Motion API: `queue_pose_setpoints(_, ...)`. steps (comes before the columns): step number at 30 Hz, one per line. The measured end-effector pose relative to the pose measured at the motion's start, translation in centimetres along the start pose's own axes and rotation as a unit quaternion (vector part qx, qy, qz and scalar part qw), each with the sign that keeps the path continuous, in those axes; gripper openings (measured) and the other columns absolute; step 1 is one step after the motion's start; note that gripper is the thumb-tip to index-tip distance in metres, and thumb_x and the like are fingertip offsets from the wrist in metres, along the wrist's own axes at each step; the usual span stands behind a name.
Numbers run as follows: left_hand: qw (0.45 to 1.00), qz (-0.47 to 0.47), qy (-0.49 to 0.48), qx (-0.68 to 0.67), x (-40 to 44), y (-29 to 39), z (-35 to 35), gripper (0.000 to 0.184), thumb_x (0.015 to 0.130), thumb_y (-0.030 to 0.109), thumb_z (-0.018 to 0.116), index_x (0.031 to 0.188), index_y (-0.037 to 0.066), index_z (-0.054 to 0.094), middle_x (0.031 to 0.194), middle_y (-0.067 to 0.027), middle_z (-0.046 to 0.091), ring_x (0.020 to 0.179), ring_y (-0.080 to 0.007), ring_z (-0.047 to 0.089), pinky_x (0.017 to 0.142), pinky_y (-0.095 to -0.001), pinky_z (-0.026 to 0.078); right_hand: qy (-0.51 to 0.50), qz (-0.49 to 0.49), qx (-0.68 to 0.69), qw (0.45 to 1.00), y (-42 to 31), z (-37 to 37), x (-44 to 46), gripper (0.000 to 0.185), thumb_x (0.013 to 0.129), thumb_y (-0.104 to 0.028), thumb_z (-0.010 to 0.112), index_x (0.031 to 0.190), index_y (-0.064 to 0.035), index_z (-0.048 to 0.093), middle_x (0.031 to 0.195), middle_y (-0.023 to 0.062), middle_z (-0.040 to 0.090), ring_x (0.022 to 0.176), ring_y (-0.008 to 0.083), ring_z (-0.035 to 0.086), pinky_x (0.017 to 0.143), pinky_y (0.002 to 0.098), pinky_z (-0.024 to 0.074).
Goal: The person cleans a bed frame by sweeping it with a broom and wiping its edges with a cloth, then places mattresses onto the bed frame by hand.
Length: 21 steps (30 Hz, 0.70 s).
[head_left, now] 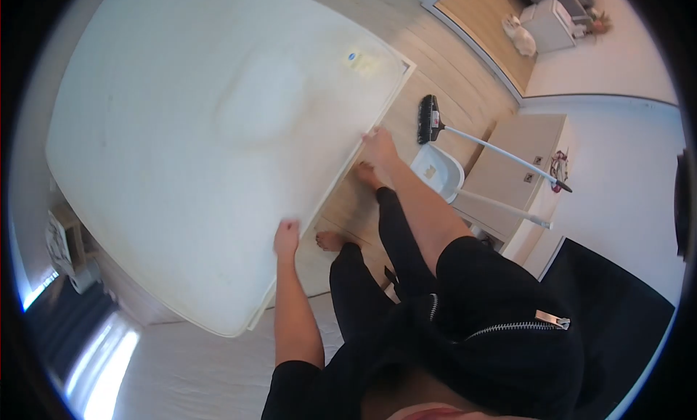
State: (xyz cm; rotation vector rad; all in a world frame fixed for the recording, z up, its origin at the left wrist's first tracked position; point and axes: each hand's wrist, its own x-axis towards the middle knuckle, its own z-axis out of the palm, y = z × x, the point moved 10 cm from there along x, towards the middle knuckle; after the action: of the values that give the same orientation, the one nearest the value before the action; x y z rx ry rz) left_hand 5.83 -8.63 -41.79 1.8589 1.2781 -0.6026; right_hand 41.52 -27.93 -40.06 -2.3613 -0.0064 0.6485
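Mattress [218,129]: pale and faintly stained, flat in front of the person, its near edge running just beside the feet.
Left hand [287,240]: over the top of the mattress near that edge, fingers curled in; blur hides whether they pinch anything.
Right hand [380,147]: at the same edge of the mattress, farther right, fingers bent; I cannot tell whether they pinch it.
Bare feet [330,240]: on the wood-look floor [406,28], close against the side of the mattress.
Dustpan [446,177]: white, on the floor to the right of the mattress.
Broom [428,120]: black-bristled, also right of the mattress, its pale handle slanting away.
Cabinet [523,140]: light wood, farther right of the mattress than the dustpan.
Printed label [361,60]: blue and yellow, near the mattress's far right corner.
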Motion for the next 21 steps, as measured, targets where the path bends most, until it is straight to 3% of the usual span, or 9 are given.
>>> queue_pose_setpoints(2, 0.974, 0.039, -0.092, -0.201, 3.9, 7.3, 2.8, 0.045, 0.088, 0.046, 0.044, 0.091, 0.005, 0.062, 0.087, -0.009, 0.066, 0.078, -0.0228, 0.063, 0.068, -0.0386, 0.046, -0.029, 0.002, -0.009, 1.0, -1.6, -3.7, 3.5, 0.053, 0.083, -0.032, 0.058, 0.122, 0.0013, 0.044, 0.123, 0.0235, 0.042, 0.11, 0.039, 0.048, 0.093, 0.0431, 0.0403)
queue_pose_setpoints(3, 0.977, 0.044, -0.088, -0.192, 3.7, 11.0, 2.4, 0.045, 0.088, 0.046, 0.044, 0.091, 0.005, 0.062, 0.087, -0.009, 0.066, 0.078, -0.0228, 0.063, 0.068, -0.0386, 0.046, -0.027, 0.003, 0.002, 1.0, -2.1, -5.7, 5.0, 0.053, 0.083, -0.032, 0.058, 0.122, 0.0013, 0.044, 0.123, 0.0235, 0.042, 0.11, 0.039, 0.048, 0.093, 0.0431, 0.0403)
queue_pose_setpoints(5, 0.925, -0.126, -0.229, -0.277, 2.9, 15.5, 5.6, 0.052, 0.089, 0.053, 0.041, 0.093, 0.006, 0.062, 0.088, -0.007, 0.066, 0.079, -0.0194, 0.062, 0.069, -0.0358, 0.045, 0.041, 0.004, -0.021, 0.999, -2.9, -9.6, 8.9, 0.053, 0.084, -0.033, 0.057, 0.122, 0.0006, 0.044, 0.122, 0.0227, 0.043, 0.109, 0.0385, 0.048, 0.092, 0.0435, 0.0408)
queue_pose_setpoints(8, 0.88, -0.229, -0.291, -0.297, 2.8, 18.1, 10.7, 0.063, 0.087, 0.064, 0.034, 0.097, 0.006, 0.058, 0.088, -0.0083, 0.064, 0.079, -0.0203, 0.061, 0.066, -0.0352, 0.044, 0.091, -0.003, -0.062, 0.994, -3.1, -12.4, 15.1, 0.053, 0.086, -0.035, 0.055, 0.124, -0.0009, 0.042, 0.113, 0.0227, 0.052, 0.106, 0.0406, 0.05, 0.089, 0.0441, 0.0422)
queue_pose_setpoints(10, 0.77, -0.382, -0.235, -0.455, 2.3, 18.2, 14.5, 0.065, 0.087, 0.066, 0.032, 0.101, 0.006, 0.054, 0.094, -0.0084, 0.063, 0.086, -0.0207, 0.06, 0.066, -0.0363, 0.044, 0.009, 0.003, -0.071, 0.997, -2.4, -11.8, 18.5, 0.051, 0.087, -0.037, 0.053, 0.121, -0.0009, 0.044, 0.112, 0.0225, 0.052, 0.104, 0.0412, 0.051, 0.09, 0.0449, 0.0419)
queue_pose_setpoints(11, 0.769, -0.39, -0.227, -0.453, 2.7, 18.8, 16.1, 0.065, 0.087, 0.066, 0.032, 0.101, 0.006, 0.054, 0.094, -0.0084, 0.063, 0.086, -0.0207, 0.06, 0.066, -0.0363, 0.044, -0.064, -0.004, -0.088, 0.994, -2.3, -10.8, 19.6, 0.049, 0.087, -0.039, 0.051, 0.118, -0.001, 0.045, 0.112, 0.0222, 0.053, 0.103, 0.0417, 0.052, 0.09, 0.0458, 0.0416)
queue_pose_setpoints(13, 0.646, -0.447, -0.017, -0.619, 3.9, 18.6, 17.3, 0.059, 0.088, 0.062, 0.031, 0.099, 0.008, 0.052, 0.09, -0.0056, 0.06, 0.083, -0.0177, 0.058, 0.066, -0.0357, 0.044, -0.115, 0.022, -0.091, 0.989, -2.0, -10.4, 20.7, 0.045, 0.088, -0.04, 0.049, 0.113, -0.0018, 0.047, 0.106, 0.0224, 0.056, 0.099, 0.0406, 0.054, 0.088, 0.0462, 0.0426)
queue_pose_setpoints(16, 0.603, -0.457, 0.106, -0.646, 5.0, 17.7, 18.0, 0.046, 0.091, 0.051, 0.034, 0.088, 0.009, 0.051, 0.074, -0.0015, 0.053, 0.069, -0.0138, 0.053, 0.066, -0.0325, 0.043, -0.161, 0.021, -0.117, 0.98, -2.5, -10.5, 21.2, 0.038, 0.088, -0.039, 0.048, 0.098, -0.0029, 0.052, 0.093, 0.0223, 0.06, 0.091, 0.0382, 0.058, 0.082, 0.046, 0.0448)
queue_pose_setpoints(21, 0.619, -0.516, 0.164, -0.569, 3.5, 19.8, 16.0, 0.032, 0.091, 0.038, 0.037, 0.08, 0.012, 0.052, 0.061, 0.002, 0.045, 0.055, -0.01, 0.046, 0.06, -0.0302, 0.041, -0.165, -0.066, -0.186, 0.966, -3.1, -11.4, 23.6, 0.028, 0.081, -0.032, 0.054, 0.078, -0.004, 0.054, 0.082, 0.023, 0.061, 0.084, 0.0352, 0.06, 0.074, 0.0448, 0.0464)
